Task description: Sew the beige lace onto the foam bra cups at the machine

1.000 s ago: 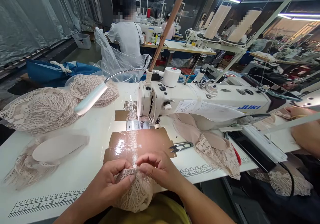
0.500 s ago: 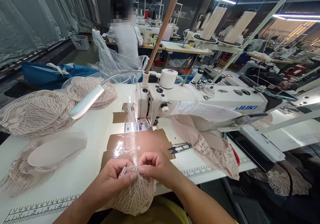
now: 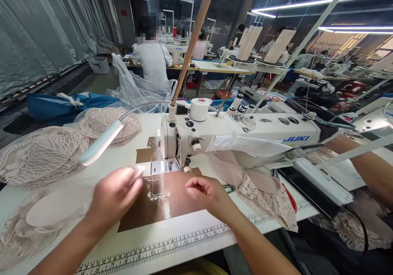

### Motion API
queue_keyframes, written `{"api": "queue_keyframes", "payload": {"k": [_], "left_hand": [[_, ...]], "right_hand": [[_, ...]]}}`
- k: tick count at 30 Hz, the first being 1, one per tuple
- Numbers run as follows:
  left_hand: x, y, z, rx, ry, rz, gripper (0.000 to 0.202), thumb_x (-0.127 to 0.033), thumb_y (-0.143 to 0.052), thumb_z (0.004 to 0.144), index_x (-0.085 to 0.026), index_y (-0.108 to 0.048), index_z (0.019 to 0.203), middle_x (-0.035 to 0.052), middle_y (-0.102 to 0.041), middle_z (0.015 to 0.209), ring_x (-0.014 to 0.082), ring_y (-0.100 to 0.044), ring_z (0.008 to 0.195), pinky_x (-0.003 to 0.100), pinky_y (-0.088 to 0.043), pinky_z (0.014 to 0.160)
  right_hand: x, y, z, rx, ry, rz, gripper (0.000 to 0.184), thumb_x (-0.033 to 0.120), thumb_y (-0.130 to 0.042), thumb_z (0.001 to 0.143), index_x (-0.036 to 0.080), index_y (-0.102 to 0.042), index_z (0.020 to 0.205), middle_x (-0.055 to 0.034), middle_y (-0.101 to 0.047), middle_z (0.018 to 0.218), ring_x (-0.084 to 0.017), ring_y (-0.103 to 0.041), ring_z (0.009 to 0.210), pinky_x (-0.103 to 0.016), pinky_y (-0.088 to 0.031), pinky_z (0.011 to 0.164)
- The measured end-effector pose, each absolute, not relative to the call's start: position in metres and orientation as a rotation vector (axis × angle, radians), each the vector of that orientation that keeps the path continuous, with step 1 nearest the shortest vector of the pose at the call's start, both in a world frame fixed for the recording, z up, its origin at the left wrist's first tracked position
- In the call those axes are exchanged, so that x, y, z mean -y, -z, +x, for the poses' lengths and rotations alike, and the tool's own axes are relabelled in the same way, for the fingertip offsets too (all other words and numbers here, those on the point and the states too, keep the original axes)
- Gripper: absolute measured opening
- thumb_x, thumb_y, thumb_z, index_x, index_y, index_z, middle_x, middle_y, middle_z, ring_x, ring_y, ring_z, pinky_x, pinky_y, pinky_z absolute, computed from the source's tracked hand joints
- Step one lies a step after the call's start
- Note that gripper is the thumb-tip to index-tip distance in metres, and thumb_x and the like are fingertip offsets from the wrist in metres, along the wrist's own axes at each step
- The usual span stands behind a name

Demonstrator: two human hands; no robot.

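My left hand, smeared by motion, is closed above the left side of a brown taped sheet. A small pale scrap shows at its fingertips, too blurred to name. Over the sheet's right side, my right hand is loosely curled, and nothing shows in its fingers. Thread snips lie behind it, mostly hidden. Just beyond both hands stands a white sewing machine, its needle area above a metal plate. The lace piece held earlier is out of view.
Stacks of beige lace cups lie at the left, near a lamp and a smooth cup. More lace pieces are at right. A printed ruler runs along the front edge. Another person's arm reaches in at far right.
My hands have parted: the left moved left and up, the right moved right. The lace piece between them has left the view. The other person's arm has appeared at right.
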State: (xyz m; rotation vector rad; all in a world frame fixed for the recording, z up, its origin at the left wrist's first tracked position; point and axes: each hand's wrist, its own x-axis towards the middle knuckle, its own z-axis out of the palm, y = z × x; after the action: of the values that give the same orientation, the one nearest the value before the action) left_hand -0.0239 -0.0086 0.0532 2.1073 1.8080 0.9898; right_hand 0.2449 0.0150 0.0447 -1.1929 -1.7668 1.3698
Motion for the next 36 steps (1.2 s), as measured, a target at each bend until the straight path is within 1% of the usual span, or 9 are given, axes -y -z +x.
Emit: {"api": "queue_keyframes", "payload": {"k": [2,6,10,13,18,22,25,33,36], "left_hand": [[-0.01,-0.037,0.0,-1.868,-0.574,2.442,0.024,-0.022,-0.047,0.086,-0.019,-0.053,0.062,0.0046,-0.058,0.065,0.0189,-0.052,0.063,0.026,-0.039,0.056],[-0.025,-0.007,0.043,-1.804,-0.368,2.543,0.03,-0.008,-0.037,0.083,-0.018,-0.056,0.062,0.0103,-0.06,0.062,0.0255,-0.055,0.064,0.033,-0.039,0.056],[-0.011,-0.007,0.054,-1.754,-0.275,2.6,0.031,-0.015,-0.038,0.088,-0.016,-0.06,0.066,0.0125,-0.062,0.064,0.0287,-0.056,0.068,0.041,-0.042,0.066],[0.002,-0.028,0.043,-1.635,-0.248,2.569,0.031,-0.026,-0.043,0.09,-0.017,-0.06,0.066,0.0082,-0.061,0.064,0.0253,-0.055,0.069,0.041,-0.042,0.073],[-0.002,-0.054,0.016,-1.221,-0.34,2.121,0.039,-0.035,-0.04,0.095,-0.019,-0.061,0.066,-0.0007,-0.056,0.057,0.0128,-0.05,0.051,0.022,-0.037,0.048],[-0.019,-0.031,0.007,-1.263,-0.593,2.363,0.031,-0.029,-0.041,0.095,-0.02,-0.07,0.1,0.008,-0.07,0.101,0.0193,-0.064,0.087,0.029,-0.051,0.076],[-0.026,-0.007,0.008,-1.341,-0.582,2.569,0.035,-0.027,-0.039,0.095,-0.021,-0.068,0.114,0.0093,-0.068,0.119,0.0224,-0.065,0.093,0.035,-0.055,0.077],[-0.038,-0.002,0.01,-1.327,-0.509,2.701,0.035,-0.024,-0.039,0.096,-0.016,-0.068,0.112,0.0125,-0.07,0.113,0.0231,-0.062,0.084,0.036,-0.054,0.072],[-0.046,-0.001,0.008,-1.276,-0.525,2.73,0.033,-0.022,-0.038,0.096,-0.015,-0.07,0.101,0.0122,-0.071,0.102,0.0215,-0.06,0.083,0.035,-0.051,0.072]], "right_hand": [[-0.022,-0.05,0.239,1.94,-1.25,-1.231,0.012,0.022,-0.055,0.084,0.019,-0.066,0.084,0.0011,-0.062,0.076,-0.012,-0.052,0.066,-0.023,-0.037,0.059],[-0.036,-0.048,0.222,2.27,-0.992,-1.211,0.021,0.014,-0.048,0.086,0.021,-0.068,0.089,0.0014,-0.065,0.076,-0.014,-0.056,0.07,-0.023,-0.038,0.063],[-0.04,-0.031,0.208,2.539,-0.683,-1.172,0.026,0.007,-0.046,0.085,0.019,-0.067,0.093,-0.0025,-0.066,0.088,-0.016,-0.057,0.081,-0.024,-0.039,0.068],[-0.038,-0.02,0.203,2.67,-0.529,-1.171,0.018,0.008,-0.051,0.083,0.018,-0.066,0.086,-0.0044,-0.063,0.091,-0.017,-0.055,0.08,-0.025,-0.039,0.068],[-0.036,-0.013,0.202,2.784,-0.329,-1.156,0.022,0.005,-0.053,0.08,0.019,-0.064,0.093,-0.0043,-0.06,0.096,-0.018,-0.052,0.084,-0.027,-0.04,0.07],[-0.035,-0.013,0.202,2.787,-0.248,-1.198,0.021,0.005,-0.051,0.083,0.018,-0.064,0.092,-0.0054,-0.061,0.096,-0.018,-0.052,0.082,-0.028,-0.04,0.07],[-0.036,-0.016,0.2,2.767,-0.214,-1.248,0.023,0.006,-0.047,0.088,0.018,-0.064,0.098,-0.0061,-0.063,0.097,-0.019,-0.053,0.082,-0.03,-0.04,0.07],[-0.041,-0.015,0.194,2.728,-0.157,-1.323,0.029,0.007,-0.046,0.086,0.018,-0.064,0.106,-0.0102,-0.064,0.099,-0.023,-0.053,0.085,-0.033,-0.042,0.071],[-0.042,-0.013,0.191,2.683,-0.137,-1.37,0.028,0.007,-0.046,0.086,0.019,-0.065,0.103,-0.0102,-0.064,0.097,-0.022,-0.054,0.082,-0.031,-0.041,0.068]]}}
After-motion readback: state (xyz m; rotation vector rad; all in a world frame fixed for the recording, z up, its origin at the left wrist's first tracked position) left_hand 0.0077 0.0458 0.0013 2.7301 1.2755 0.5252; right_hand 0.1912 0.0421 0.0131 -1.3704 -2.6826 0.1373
